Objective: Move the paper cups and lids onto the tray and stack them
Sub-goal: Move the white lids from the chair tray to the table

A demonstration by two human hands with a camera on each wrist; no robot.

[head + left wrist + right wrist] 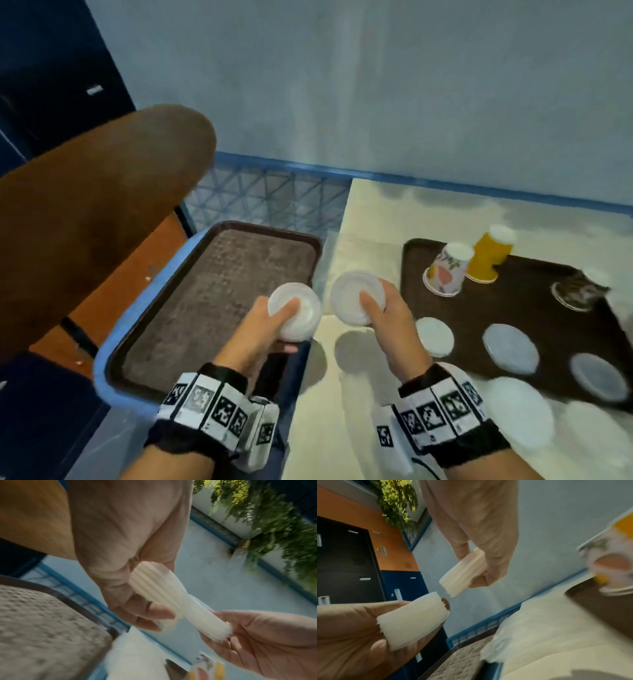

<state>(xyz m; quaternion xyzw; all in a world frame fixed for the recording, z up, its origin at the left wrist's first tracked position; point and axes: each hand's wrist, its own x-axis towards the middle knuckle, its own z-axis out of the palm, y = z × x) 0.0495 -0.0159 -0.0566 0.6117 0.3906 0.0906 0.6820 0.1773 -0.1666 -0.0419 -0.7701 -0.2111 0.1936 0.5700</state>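
Head view: the left hand pinches a lid stack over the empty tray; the right hand pinches a second lid stack just beside it. Step in hand: merging the stacks; the next move likely requires rim alignment.

Left wrist view: both stacks appear edge-on, rims overlapping.

Right wrist view: a gap separates them.

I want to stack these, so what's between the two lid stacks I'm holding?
Nothing: in the head view only bare cream tabletop shows in the narrow gap between the left hand's stack and the right hand's stack.
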